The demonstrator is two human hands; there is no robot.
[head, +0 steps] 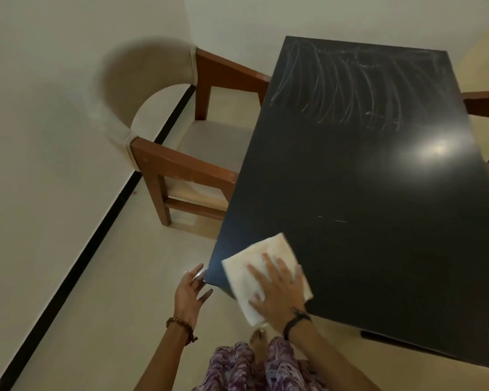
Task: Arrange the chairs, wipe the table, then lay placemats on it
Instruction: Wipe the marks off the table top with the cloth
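Observation:
A dark rectangular table (364,179) fills the right half of the head view. Pale wipe streaks mark its far end. A folded white cloth (263,256) lies on the table's near left corner. My right hand (277,292) presses flat on the cloth with fingers spread. Beside that corner hovers my left hand (191,292), fingers relaxed near the table edge and holding nothing. A wooden chair (178,153) with a curved beige back stands at the table's left side, its seat tucked partly under the top.
A white wall with a black skirting strip (76,266) runs along the left. Part of a second wooden chair (486,105) shows at the table's right edge. Beige tiled floor lies between wall and table. My foot (259,338) stands near the table's front edge.

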